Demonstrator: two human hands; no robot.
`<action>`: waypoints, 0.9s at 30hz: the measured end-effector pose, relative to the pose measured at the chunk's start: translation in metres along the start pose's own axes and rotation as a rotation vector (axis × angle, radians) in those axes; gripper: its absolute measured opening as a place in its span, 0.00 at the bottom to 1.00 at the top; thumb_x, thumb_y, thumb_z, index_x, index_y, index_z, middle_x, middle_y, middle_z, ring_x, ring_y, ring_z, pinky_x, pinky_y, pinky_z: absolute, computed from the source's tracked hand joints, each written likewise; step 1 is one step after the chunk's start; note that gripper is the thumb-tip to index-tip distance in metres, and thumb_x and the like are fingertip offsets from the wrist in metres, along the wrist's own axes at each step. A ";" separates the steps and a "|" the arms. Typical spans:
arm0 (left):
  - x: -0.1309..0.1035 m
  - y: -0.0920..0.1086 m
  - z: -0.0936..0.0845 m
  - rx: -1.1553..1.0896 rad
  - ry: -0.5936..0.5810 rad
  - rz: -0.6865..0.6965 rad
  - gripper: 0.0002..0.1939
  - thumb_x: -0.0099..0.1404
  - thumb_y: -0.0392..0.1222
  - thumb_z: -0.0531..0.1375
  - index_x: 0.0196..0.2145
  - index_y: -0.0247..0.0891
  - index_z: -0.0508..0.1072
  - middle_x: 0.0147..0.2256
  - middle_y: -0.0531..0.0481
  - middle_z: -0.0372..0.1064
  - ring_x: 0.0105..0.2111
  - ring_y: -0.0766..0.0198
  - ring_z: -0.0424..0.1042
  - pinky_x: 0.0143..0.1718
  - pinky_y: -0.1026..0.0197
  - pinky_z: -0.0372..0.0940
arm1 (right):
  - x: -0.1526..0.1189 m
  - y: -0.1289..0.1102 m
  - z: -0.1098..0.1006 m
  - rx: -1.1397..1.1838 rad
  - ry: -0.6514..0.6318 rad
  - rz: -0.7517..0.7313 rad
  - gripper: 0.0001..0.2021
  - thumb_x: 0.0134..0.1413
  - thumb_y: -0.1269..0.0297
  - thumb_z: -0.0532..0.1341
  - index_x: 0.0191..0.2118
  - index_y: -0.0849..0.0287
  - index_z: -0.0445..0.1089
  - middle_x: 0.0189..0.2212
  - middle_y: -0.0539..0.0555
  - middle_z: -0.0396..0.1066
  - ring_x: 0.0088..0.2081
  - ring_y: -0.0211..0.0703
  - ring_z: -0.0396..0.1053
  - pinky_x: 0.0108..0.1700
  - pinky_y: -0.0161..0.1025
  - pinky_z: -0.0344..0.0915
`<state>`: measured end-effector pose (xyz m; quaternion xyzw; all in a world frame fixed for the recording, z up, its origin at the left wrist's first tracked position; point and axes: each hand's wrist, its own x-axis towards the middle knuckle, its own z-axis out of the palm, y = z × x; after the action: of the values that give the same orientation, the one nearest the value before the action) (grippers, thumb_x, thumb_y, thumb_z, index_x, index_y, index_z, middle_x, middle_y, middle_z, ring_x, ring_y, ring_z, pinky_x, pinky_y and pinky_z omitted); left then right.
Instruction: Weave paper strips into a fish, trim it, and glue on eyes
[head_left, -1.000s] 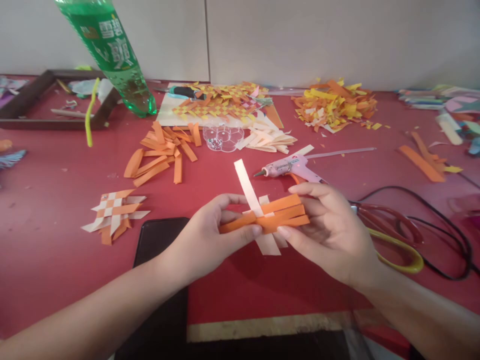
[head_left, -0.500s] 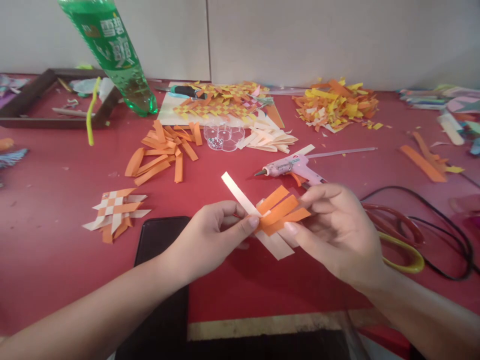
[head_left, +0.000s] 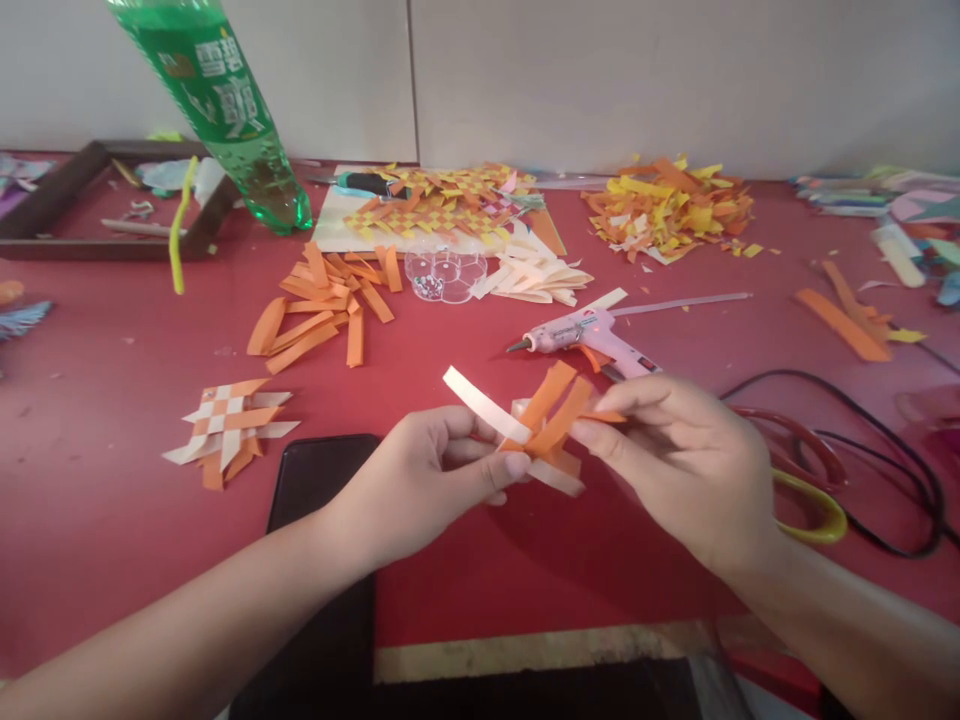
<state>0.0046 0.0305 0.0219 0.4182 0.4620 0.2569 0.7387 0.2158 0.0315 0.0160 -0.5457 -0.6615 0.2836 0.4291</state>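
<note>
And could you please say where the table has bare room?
Below the left hand is bare room bordered by the black slab and pale table edge; a smaller patch, between the orange strip pile and the glue gun. The back is crowded with paper scraps and the bottle; the cable crowds the right.

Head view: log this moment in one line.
Left hand: holds crossed paper strips | right hand: holds orange strip | glue gun: on table
</note>
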 end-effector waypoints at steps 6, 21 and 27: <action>0.000 0.001 0.000 -0.051 0.062 -0.046 0.12 0.58 0.47 0.68 0.33 0.36 0.77 0.31 0.49 0.79 0.32 0.66 0.78 0.36 0.67 0.72 | -0.002 0.007 -0.006 -0.180 0.024 -0.349 0.07 0.52 0.70 0.67 0.36 0.51 0.72 0.39 0.51 0.73 0.39 0.42 0.73 0.39 0.41 0.72; -0.001 -0.002 -0.002 -0.108 0.054 -0.017 0.13 0.62 0.47 0.66 0.41 0.37 0.77 0.38 0.48 0.79 0.39 0.62 0.78 0.38 0.63 0.74 | -0.004 0.005 -0.009 -0.270 -0.056 -0.514 0.11 0.52 0.75 0.66 0.38 0.50 0.72 0.38 0.51 0.74 0.37 0.41 0.74 0.39 0.41 0.72; 0.000 -0.002 0.000 -0.079 0.117 0.031 0.13 0.60 0.49 0.66 0.39 0.39 0.80 0.37 0.50 0.79 0.35 0.64 0.76 0.39 0.63 0.73 | 0.002 -0.004 -0.004 -0.339 -0.065 -0.682 0.09 0.50 0.73 0.67 0.35 0.51 0.74 0.32 0.51 0.74 0.36 0.45 0.71 0.40 0.47 0.71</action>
<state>0.0045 0.0298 0.0206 0.3800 0.4874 0.3104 0.7223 0.2170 0.0321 0.0217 -0.3479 -0.8560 0.0283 0.3812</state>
